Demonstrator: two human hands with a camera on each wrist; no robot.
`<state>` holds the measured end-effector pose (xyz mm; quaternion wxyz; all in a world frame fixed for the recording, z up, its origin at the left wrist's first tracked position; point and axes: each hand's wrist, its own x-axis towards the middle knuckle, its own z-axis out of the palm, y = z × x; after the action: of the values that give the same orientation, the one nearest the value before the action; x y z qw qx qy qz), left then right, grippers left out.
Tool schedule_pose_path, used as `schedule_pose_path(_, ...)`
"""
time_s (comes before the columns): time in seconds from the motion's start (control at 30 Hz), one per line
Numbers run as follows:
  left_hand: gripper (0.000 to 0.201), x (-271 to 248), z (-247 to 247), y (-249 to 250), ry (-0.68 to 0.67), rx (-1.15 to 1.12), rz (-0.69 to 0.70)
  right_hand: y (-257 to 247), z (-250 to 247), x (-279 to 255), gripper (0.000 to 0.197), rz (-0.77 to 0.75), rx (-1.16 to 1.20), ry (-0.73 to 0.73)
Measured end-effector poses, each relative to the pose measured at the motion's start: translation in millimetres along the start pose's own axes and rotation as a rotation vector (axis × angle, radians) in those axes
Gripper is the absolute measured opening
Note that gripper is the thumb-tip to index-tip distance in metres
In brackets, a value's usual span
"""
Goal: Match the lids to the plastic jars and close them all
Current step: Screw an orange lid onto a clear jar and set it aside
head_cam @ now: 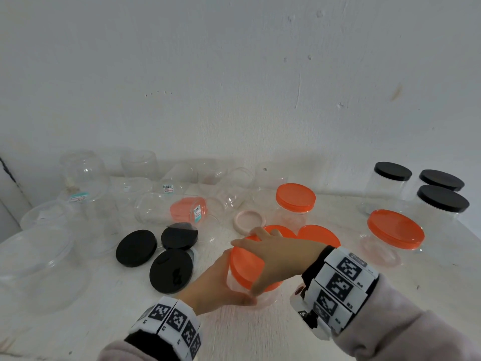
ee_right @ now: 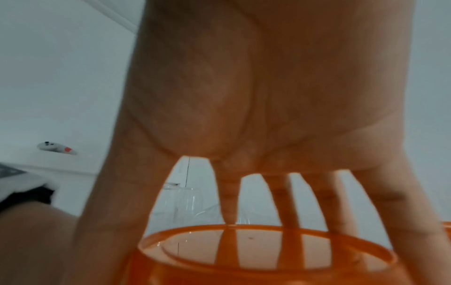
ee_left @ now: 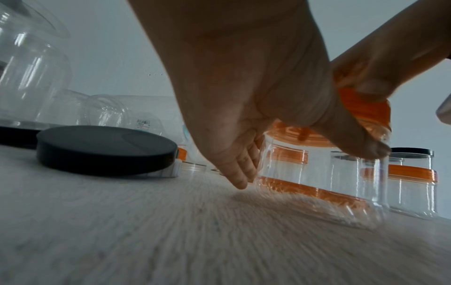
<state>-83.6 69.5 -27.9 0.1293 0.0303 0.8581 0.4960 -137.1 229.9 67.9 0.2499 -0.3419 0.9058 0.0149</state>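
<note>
Nearest the person, the left hand (head_cam: 216, 280) wraps its curled fingers and thumb round the side of a small clear plastic jar (ee_left: 314, 179) that stands tilted on the pale wood-grain table (head_cam: 247, 332), its base partly lifted in the left wrist view. The right hand (head_cam: 281, 254) lies over the jar's mouth, its spread fingers (ee_right: 380, 202) and thumb gripping the rim of a round translucent orange lid (head_cam: 247, 264) that sits slanted on the jar. Just to the left lie three flat black round lids (head_cam: 158, 252), close together on the tabletop. Directly behind the hands two more loose orange lids (head_cam: 318, 234) lie side by side, and a pale pink ring-shaped lid (head_cam: 250, 220) rests just beyond them. To the right stands a clear jar closed with an orange lid (head_cam: 395, 229); another orange-capped clear jar (head_cam: 295, 198) stands further back near the middle. A clear jar lying on its side with an orange lid and a price sticker (head_cam: 171, 208) sits to the left of the pink ring. Along the white wall (head_cam: 234, 74) a cluster of open, lidless clear jars (head_cam: 86, 175) crowds the far left, and three clear jars with black lids (head_cam: 426, 186) stand grouped at the far right.
</note>
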Motion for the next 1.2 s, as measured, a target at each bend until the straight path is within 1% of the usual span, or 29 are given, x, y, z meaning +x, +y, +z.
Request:
schedule_pose_path(0.07, 0.1, 0, 0, 0, -0.001, 0.0, -0.003, 1, 0, 1, 0.099, -0.019, -0.008, 0.015)
schedule_pose_path(0.2, 0.101, -1, -1, 2, -0.006, -0.006, 0.002, 2, 7, 2, 0.098, 0.0, -0.033, 0.066)
schedule_pose_path(0.43, 0.103, -3, 0, 4, 0.016, -0.004, 0.012, -10, 25, 2, 0.096, 0.123, -0.044, 0.25)
schedule_pose_path(0.5, 0.103, -3, 0, 5, 0.018, -0.001, 0.014, -8, 22, 0, 0.097, 0.117, 0.0, 0.228)
schedule_pose_path(0.6, 0.101, -3, 0, 5, 0.012, -0.006, 0.023, 1, 8, -5, 0.105, 0.059, 0.041, 0.068)
schedule_pose_path(0.67, 0.101, -2, 0, 5, 0.004, -0.001, 0.013, 5, 0, -6, 0.108, 0.006, 0.02, 0.013)
schedule_pose_path(0.73, 0.102, -2, 0, 3, 0.004, -0.003, 0.005, 6, -3, -4, 0.106, -0.026, 0.008, 0.01)
schedule_pose_path(0.8, 0.102, -1, 0, 2, 0.002, -0.014, 0.001, 8, -3, -2, 0.105, -0.027, 0.001, 0.02)
schedule_pose_path(1.0, 0.102, -1, -1, 0, -0.01, -0.03, -0.012, 3, 11, 5, 0.108, 0.089, -0.041, 0.146)
schedule_pose_path(1.1, 0.101, -1, -1, 1, -0.012, -0.023, -0.009, 3, 9, 4, 0.11, 0.11, -0.021, 0.093)
schedule_pose_path(1.2, 0.101, -2, 0, 3, -0.007, -0.01, -0.008, 6, 0, 1, 0.109, 0.05, -0.003, 0.0)
